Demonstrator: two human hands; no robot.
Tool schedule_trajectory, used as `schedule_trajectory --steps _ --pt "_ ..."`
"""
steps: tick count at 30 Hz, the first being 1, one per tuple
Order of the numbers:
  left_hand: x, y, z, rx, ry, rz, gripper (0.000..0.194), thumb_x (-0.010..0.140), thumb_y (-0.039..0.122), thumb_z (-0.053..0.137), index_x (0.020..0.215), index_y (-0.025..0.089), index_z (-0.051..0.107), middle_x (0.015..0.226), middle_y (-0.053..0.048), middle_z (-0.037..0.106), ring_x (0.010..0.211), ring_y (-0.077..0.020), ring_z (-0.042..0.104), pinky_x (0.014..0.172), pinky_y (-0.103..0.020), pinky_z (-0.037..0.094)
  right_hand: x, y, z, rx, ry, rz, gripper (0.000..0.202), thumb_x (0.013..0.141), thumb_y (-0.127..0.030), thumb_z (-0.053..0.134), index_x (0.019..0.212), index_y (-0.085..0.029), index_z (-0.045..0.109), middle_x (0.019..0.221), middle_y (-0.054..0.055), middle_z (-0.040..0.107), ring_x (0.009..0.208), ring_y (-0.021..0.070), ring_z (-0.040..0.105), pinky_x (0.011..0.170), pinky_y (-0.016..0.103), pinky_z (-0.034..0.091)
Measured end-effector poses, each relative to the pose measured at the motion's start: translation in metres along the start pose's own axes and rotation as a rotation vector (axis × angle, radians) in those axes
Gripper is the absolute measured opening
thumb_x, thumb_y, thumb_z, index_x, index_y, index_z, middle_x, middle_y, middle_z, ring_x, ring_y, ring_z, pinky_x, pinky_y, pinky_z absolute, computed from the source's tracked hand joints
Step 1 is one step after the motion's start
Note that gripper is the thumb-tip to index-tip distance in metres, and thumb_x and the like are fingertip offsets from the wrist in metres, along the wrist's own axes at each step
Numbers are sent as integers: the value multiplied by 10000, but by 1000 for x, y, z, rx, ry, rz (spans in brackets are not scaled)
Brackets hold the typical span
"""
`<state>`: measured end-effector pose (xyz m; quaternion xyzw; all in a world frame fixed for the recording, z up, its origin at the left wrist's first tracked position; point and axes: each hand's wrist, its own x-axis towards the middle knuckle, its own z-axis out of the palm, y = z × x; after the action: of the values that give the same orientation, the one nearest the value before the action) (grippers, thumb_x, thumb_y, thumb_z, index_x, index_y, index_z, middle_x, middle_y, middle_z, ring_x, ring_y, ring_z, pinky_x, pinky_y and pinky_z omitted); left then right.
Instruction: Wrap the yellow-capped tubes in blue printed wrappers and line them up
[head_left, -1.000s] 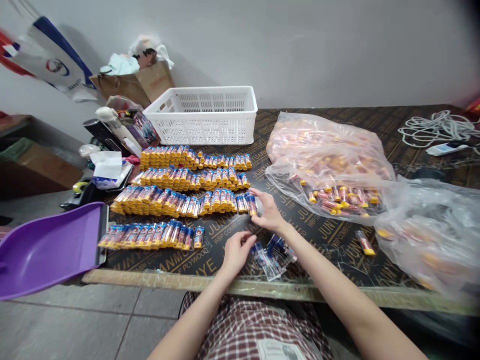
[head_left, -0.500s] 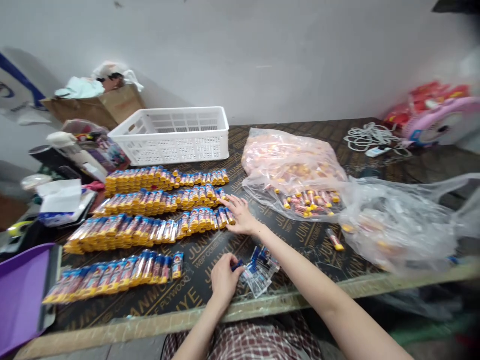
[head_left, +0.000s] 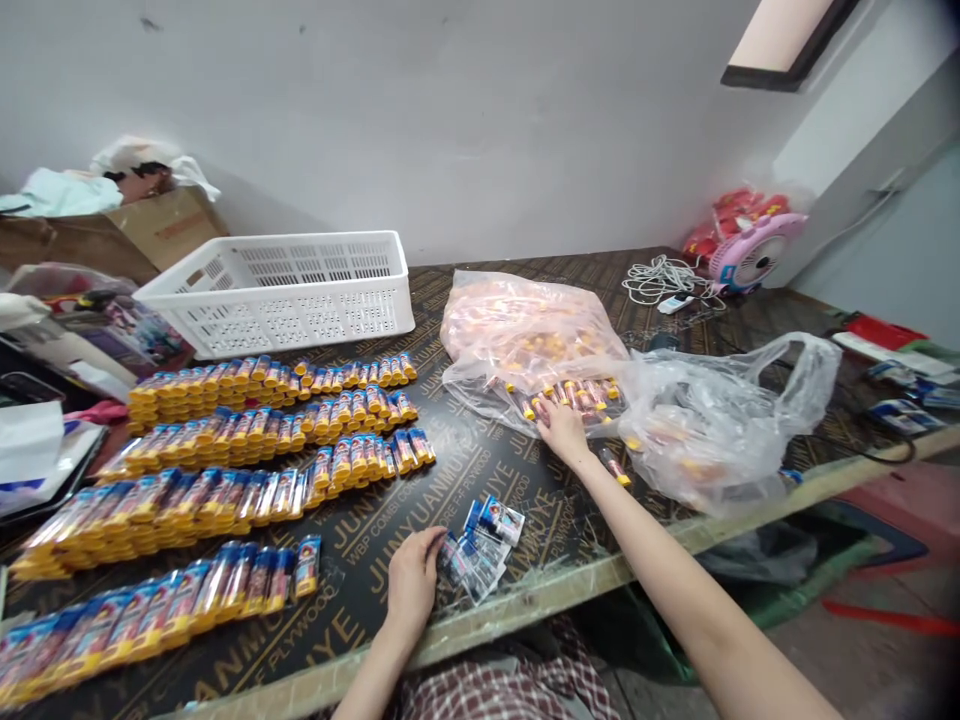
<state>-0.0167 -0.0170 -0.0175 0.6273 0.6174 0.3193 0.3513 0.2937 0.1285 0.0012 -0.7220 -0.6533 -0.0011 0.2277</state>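
My right hand point(head_left: 559, 428) reaches to the mouth of a clear plastic bag point(head_left: 529, 310), its fingertips at small pink tubes with yellow ends point(head_left: 589, 397); whether it grips one is hidden. Near the front edge, my left hand point(head_left: 416, 575) has thumb and fingers pressed together at the left side of a small pile of clear and blue wrappers point(head_left: 480, 550). Left of my hands, several rows of blue-and-yellow packaged tubes point(head_left: 217, 500) lie stacked. One loose tube point(head_left: 615, 467) rests right of my right wrist.
Behind the rows stands a white plastic basket point(head_left: 300, 310). A second clear bag point(head_left: 697, 430) lies at the right. Farther back are a white cable point(head_left: 664, 280) and a pink fan point(head_left: 754, 255). Papers and a cardboard box point(head_left: 161, 230) are at the left.
My right hand has moved from the right end of the tube rows to the bag's mouth. My left hand stays by the wrappers. The view has swung right.
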Motion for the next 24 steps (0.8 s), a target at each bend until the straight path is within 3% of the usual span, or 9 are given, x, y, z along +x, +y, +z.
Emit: schedule_trajectory --steps 4,7,10,14,19,21,24 --pt "-1 5 -2 -28 17 -22 139 793 301 509 846 224 612 800 -31 696 768 -212 646 723 -307 443 -35 10 -2 56 1 -19 383 813 -163 457 1179 -158 571 972 104 643 837 211 598 780 309 438" --pt "-1 8 -5 -52 -26 -42 115 753 318 562 734 211 599 725 -21 684 719 -203 638 689 -293 448 -61 24 -5 115 32 -20 308 839 -170 406 1050 -151 630 934 95 654 835 212 611 784 320 462" --pt "1 8 -7 -58 -56 -63 156 724 344 597 725 196 645 779 -49 708 740 -219 643 719 -322 464 -72 32 -8 166 72 -22 276 841 -215 426 996 -150 645 954 101 646 897 227 601 827 355 467" --pt "2 6 -9 -84 -55 -14 152 715 311 592 707 190 684 919 -90 712 878 -244 644 818 -365 468 -50 22 -9 201 112 3 296 857 -312 461 1026 -157 647 999 118 646 970 247 578 871 388 442" --pt "-1 8 -10 -115 -53 19 192 741 339 580 747 194 706 981 -93 692 866 -226 638 755 -334 489 2 -8 5 211 87 136 366 816 -397 534 1056 -142 643 935 134 674 899 260 614 792 361 455" --pt "-2 9 -11 -205 -23 -40 199 734 348 600 768 178 699 856 -74 706 776 -206 639 718 -315 495 16 -16 10 225 62 174 364 760 -366 598 1032 -132 652 907 143 679 874 276 623 764 361 459" --pt "1 10 -13 -471 27 -234 261 665 358 687 822 150 676 697 -37 692 636 -172 625 623 -282 501 23 -24 9 286 31 171 325 722 -290 616 1002 -131 662 934 141 681 876 278 625 769 360 462"
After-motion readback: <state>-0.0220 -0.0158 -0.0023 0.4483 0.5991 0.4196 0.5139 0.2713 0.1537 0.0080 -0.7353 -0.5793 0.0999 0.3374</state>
